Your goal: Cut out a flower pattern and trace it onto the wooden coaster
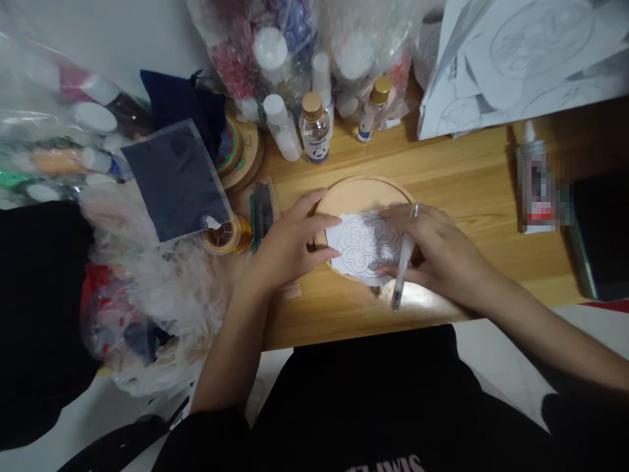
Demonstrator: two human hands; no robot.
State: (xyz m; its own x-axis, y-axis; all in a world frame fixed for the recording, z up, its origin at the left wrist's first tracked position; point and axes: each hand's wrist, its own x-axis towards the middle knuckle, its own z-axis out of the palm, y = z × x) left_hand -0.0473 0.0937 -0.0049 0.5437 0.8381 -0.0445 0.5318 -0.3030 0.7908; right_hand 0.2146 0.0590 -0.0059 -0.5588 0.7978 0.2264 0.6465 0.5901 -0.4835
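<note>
A white paper cutout with a flower drawing (366, 244) lies over the lower part of a round, pale wooden hoop or disc (361, 191). My left hand (289, 242) rests at its left side, thumb and fingers apart on the paper's left edge and the rim. On the right, my right hand (432, 246) carries a clear pen (403, 265) that slants down toward the table's front edge. The fingertips of that hand touch the paper's right side, and part of the drawing is hidden beneath them.
Small bottles (315, 131) stand behind the disc. At left are a dark square sheet (177, 180), a thread spool (228, 236) and plastic bags (187, 314). Drawn papers (531, 59), a glue tube (535, 183) and a dark device (602, 236) are at right.
</note>
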